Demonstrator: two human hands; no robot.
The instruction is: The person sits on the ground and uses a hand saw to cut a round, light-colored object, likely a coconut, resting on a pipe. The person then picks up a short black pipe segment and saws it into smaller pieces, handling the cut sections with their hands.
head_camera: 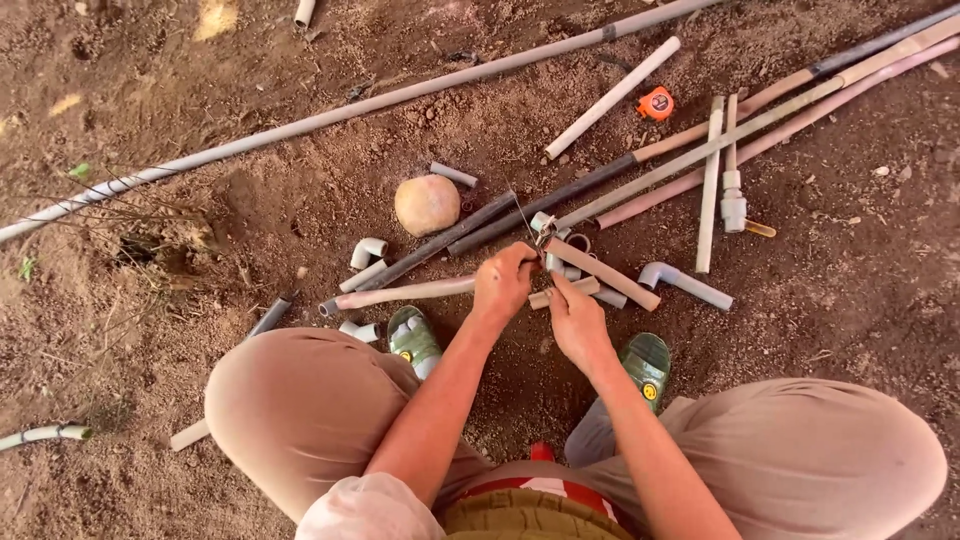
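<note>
Outdoor worksite — bare dirt [150,120], pipes [330,115].

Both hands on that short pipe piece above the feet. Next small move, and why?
Probably steady the short pipe with the right hand before anything else. The left hand pinches at its upper end, where a thin wire-like strand sticks up, and the piece lies tilted across other loose fittings, so it may roll.
</note>
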